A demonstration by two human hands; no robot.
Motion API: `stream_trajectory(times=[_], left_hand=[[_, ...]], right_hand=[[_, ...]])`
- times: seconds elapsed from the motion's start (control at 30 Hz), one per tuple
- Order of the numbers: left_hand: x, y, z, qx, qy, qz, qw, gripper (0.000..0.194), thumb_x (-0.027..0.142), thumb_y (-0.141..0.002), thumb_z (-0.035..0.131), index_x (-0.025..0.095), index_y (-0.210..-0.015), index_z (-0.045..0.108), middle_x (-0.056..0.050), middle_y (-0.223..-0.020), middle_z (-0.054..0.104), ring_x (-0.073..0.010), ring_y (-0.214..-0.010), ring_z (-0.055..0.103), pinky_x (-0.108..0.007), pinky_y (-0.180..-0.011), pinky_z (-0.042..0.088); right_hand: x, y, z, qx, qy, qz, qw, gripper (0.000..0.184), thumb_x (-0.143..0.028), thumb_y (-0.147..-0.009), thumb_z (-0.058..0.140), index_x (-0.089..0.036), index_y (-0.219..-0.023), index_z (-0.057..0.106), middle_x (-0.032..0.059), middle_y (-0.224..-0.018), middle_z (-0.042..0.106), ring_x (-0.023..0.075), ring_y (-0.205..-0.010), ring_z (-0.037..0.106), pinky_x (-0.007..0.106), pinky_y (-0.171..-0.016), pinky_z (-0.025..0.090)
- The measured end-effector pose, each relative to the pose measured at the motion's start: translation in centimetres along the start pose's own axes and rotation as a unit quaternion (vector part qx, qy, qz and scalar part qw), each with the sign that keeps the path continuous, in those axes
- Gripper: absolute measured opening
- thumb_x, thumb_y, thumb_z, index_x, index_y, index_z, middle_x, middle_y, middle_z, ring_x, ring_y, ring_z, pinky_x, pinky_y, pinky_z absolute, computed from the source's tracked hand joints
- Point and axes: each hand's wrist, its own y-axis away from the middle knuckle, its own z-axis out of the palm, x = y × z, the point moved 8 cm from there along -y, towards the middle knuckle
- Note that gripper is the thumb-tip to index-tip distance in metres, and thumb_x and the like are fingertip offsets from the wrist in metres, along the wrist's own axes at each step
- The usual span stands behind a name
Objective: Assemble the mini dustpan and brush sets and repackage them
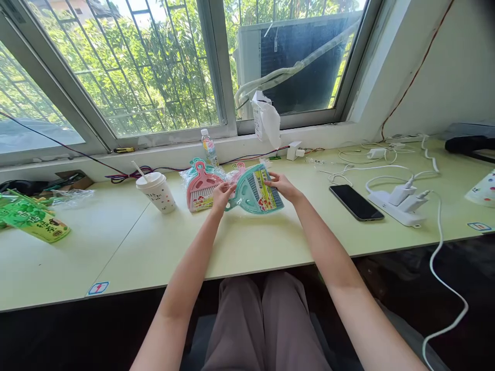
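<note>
Between my hands is a teal dustpan and brush set [248,191] with a yellow label, tilted just above the table or resting on it; I cannot tell which. My left hand [224,195] pinches it near the handle at its left end. At its upper right edge, my right hand [281,185] grips it with the fingers over the front. Just left of my left hand lies a pink dustpan and brush set [201,188] in clear plastic, with teal showing behind it. Part of another pink handle [240,167] shows behind the teal set.
A white cup with a straw [157,193] and a bottle [209,147] stand to the left. Rightward lie a black phone [356,202] and a white power strip [394,207] with cables. A green package [34,219] sits far left. The window [147,67] rises behind the table.
</note>
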Motion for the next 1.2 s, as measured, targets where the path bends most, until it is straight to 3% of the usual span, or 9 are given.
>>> stream_trajectory(times=[0.17, 0.4, 0.53, 0.67, 0.77, 0.9, 1.0, 1.1, 1.2], left_hand=[[0.7, 0.0, -0.2, 0.021, 0.041, 0.033, 0.998, 0.035, 0.036, -0.059, 0.089, 0.019, -0.072, 0.062, -0.005, -0.081, 0.072, -0.0188, -0.077, 0.069, -0.031, -0.074, 0.051], [0.7, 0.1, -0.3, 0.023, 0.039, 0.045, 0.998, 0.032, 0.037, -0.060, 0.088, 0.019, -0.074, 0.066, -0.006, -0.081, 0.073, -0.0208, -0.083, 0.071, -0.032, -0.077, 0.053], [0.6, -0.6, -2.9, 0.108, 0.060, 0.069, 0.990, 0.027, 0.033, -0.061, 0.087, 0.020, -0.075, 0.067, -0.002, -0.078, 0.072, -0.0168, -0.080, 0.069, -0.031, -0.081, 0.054], [0.1, -1.2, -6.3, 0.208, 0.109, 0.044, 0.971, 0.023, 0.026, -0.068, 0.082, 0.019, -0.080, 0.064, -0.002, -0.082, 0.071, -0.0138, -0.083, 0.068, -0.026, -0.081, 0.053], [-0.3, -1.4, -6.2, 0.186, 0.124, 0.005, 0.975, 0.027, 0.029, -0.072, 0.081, 0.020, -0.091, 0.063, -0.004, -0.091, 0.071, -0.0131, -0.082, 0.068, -0.025, -0.074, 0.053], [0.1, -0.9, -3.4, 0.087, 0.082, 0.002, 0.993, 0.030, 0.032, -0.067, 0.083, 0.019, -0.089, 0.067, -0.005, -0.093, 0.071, -0.0137, -0.080, 0.067, -0.024, -0.067, 0.053], [0.4, -0.5, -2.2, 0.065, 0.050, 0.016, 0.997, 0.028, 0.032, -0.064, 0.084, 0.019, -0.084, 0.070, -0.004, -0.089, 0.071, -0.0141, -0.078, 0.067, -0.022, -0.062, 0.051], [0.6, -0.7, -3.7, 0.139, 0.068, 0.041, 0.987, 0.026, 0.032, -0.065, 0.082, 0.020, -0.084, 0.068, -0.002, -0.085, 0.070, -0.0129, -0.075, 0.066, -0.021, -0.062, 0.049], [0.1, -1.1, -7.0, 0.261, 0.128, 0.045, 0.956, 0.025, 0.033, -0.072, 0.077, 0.021, -0.088, 0.063, 0.000, -0.085, 0.066, -0.0102, -0.078, 0.065, -0.021, -0.068, 0.050]], right_hand=[[-0.7, 0.2, -0.4, 0.004, -0.004, -0.008, 1.000, 0.057, -0.036, -0.060, 0.091, -0.022, -0.112, 0.072, 0.0039, -0.090, 0.078, 0.0214, -0.081, 0.072, 0.033, -0.072, 0.057], [-0.9, 0.1, -0.7, 0.016, -0.020, -0.027, 0.999, 0.058, -0.037, -0.056, 0.093, -0.022, -0.108, 0.073, 0.0043, -0.087, 0.078, 0.0213, -0.077, 0.072, 0.033, -0.069, 0.056], [-0.8, -0.2, -2.8, 0.081, -0.056, -0.054, 0.994, 0.053, -0.033, -0.054, 0.093, -0.022, -0.101, 0.073, 0.0030, -0.084, 0.078, 0.0205, -0.075, 0.072, 0.033, -0.068, 0.056], [-0.4, -0.3, -6.2, 0.189, -0.115, -0.078, 0.972, 0.044, -0.027, -0.056, 0.089, -0.022, -0.095, 0.069, 0.0005, -0.082, 0.076, 0.0196, -0.074, 0.071, 0.034, -0.070, 0.057], [0.4, -0.5, -7.5, 0.228, -0.143, -0.078, 0.960, 0.040, -0.022, -0.056, 0.085, -0.022, -0.092, 0.068, -0.0006, -0.083, 0.075, 0.0194, -0.077, 0.070, 0.034, -0.073, 0.058], [1.1, -0.7, -7.7, 0.234, -0.163, -0.074, 0.956, 0.042, -0.023, -0.054, 0.085, -0.022, -0.093, 0.067, 0.0000, -0.086, 0.075, 0.0188, -0.079, 0.070, 0.033, -0.073, 0.058], [1.0, -0.6, -7.7, 0.240, -0.157, -0.078, 0.955, 0.043, -0.026, -0.055, 0.085, -0.022, -0.094, 0.067, 0.0011, -0.088, 0.075, 0.0197, -0.080, 0.070, 0.034, -0.073, 0.058], [0.8, -0.4, -8.1, 0.259, -0.152, -0.085, 0.950, 0.039, -0.028, -0.058, 0.083, -0.023, -0.093, 0.066, 0.0016, -0.089, 0.075, 0.0202, -0.082, 0.070, 0.034, -0.072, 0.058], [1.0, -0.2, -8.9, 0.283, -0.164, -0.094, 0.940, 0.035, -0.028, -0.060, 0.081, -0.023, -0.091, 0.066, 0.0010, -0.090, 0.075, 0.0195, -0.084, 0.070, 0.032, -0.072, 0.059]])
